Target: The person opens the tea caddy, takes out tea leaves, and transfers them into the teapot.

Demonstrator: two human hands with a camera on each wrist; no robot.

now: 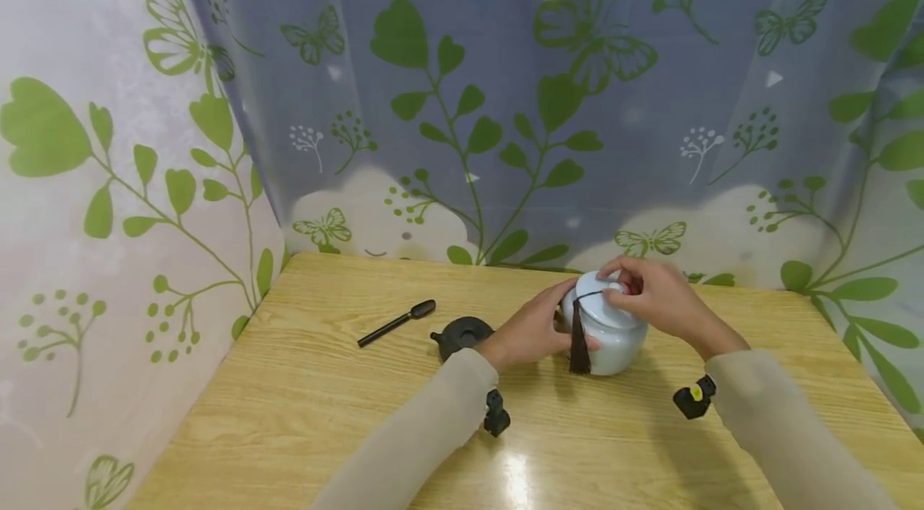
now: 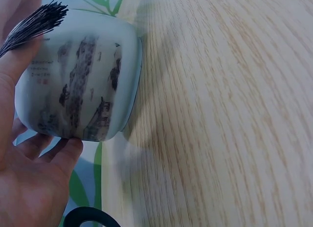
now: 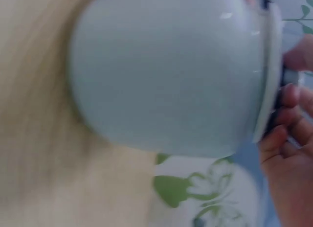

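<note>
A pale blue-white lidded jar (image 1: 613,354) stands on the table right of centre, with a dark landscape print (image 2: 78,85) showing in the left wrist view. My left hand (image 1: 530,329) grips its body from the left, thumb across the front and fingers round the far side. On top, the fingers and thumb of my right hand (image 1: 667,297) pinch the knob of the lid (image 1: 595,301), which sits at the jar's mouth. A dark tassel (image 1: 579,346) hangs from a cord at the lid, down the front near my left thumb.
Left of my left hand is a small black teapot (image 1: 462,333), partly hidden by that hand. A black scoop with a long handle (image 1: 393,325) lies farther left on the wooden table (image 1: 289,414). Patterned curtains (image 1: 491,93) hang behind the table and along its sides.
</note>
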